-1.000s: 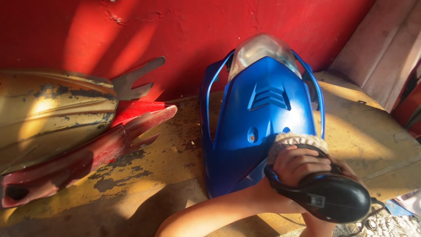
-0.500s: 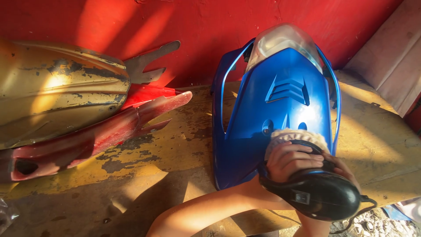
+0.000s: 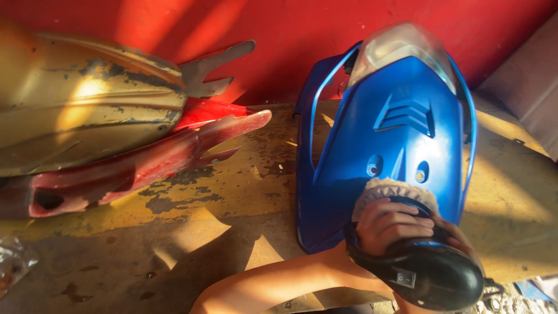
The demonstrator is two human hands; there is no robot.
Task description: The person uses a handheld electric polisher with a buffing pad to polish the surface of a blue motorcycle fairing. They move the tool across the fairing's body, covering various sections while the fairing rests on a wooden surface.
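Observation:
A glossy blue motorcycle front fairing (image 3: 401, 122) with a clear headlight lens (image 3: 401, 43) lies on a worn yellow bench (image 3: 221, 197). A black electric polisher (image 3: 430, 279) rests its fluffy cream pad (image 3: 395, 189) on the fairing's lower part, just under two small holes. My left hand (image 3: 386, 224) is wrapped over the polisher's front, my forearm coming in from the lower left. Only a few fingers of my right hand (image 3: 458, 235) show on the far side of the polisher body, gripping it.
A worn gold body panel (image 3: 87, 116) and a red panel (image 3: 145, 166) lie at the left, with a grey forked metal bracket (image 3: 215, 70) behind them. A red wall (image 3: 279, 29) backs the bench. Crumpled clear plastic (image 3: 14, 261) sits at the lower left.
The view has drifted so the fairing sits further right in the frame. The polisher stays on the fairing's lower part, both hands still on it.

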